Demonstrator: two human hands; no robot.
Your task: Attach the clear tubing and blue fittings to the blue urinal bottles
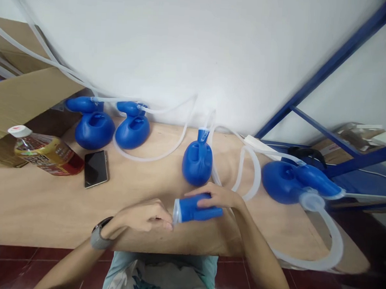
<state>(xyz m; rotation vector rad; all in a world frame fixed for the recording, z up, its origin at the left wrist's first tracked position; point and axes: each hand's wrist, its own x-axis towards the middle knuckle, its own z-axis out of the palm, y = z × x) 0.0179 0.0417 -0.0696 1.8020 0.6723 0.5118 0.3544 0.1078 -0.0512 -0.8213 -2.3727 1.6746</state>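
Observation:
My right hand point(218, 195) is wrapped over a blue plastic cup-shaped piece point(189, 209), which lies sideways just above the table near its front edge. A clear soft rim point(177, 211) rings the piece's left end. My left hand point(150, 215), fingers curled, has its thumb and index tip pinched at the lower edge of that rim. Just beyond my right hand stands a blue urinal bottle point(196, 166), its neck toward the wall and a clear tube behind it.
Two blue bottles point(95, 130) with clear hoses stand at the back left. Another blue bottle point(280, 181) with a looped hose point(335, 242) is at the right edge. A phone point(96, 168), a drink bottle point(52, 154) and a cardboard box point(30, 97) are at left. A blue metal frame point(326, 69) rises at right.

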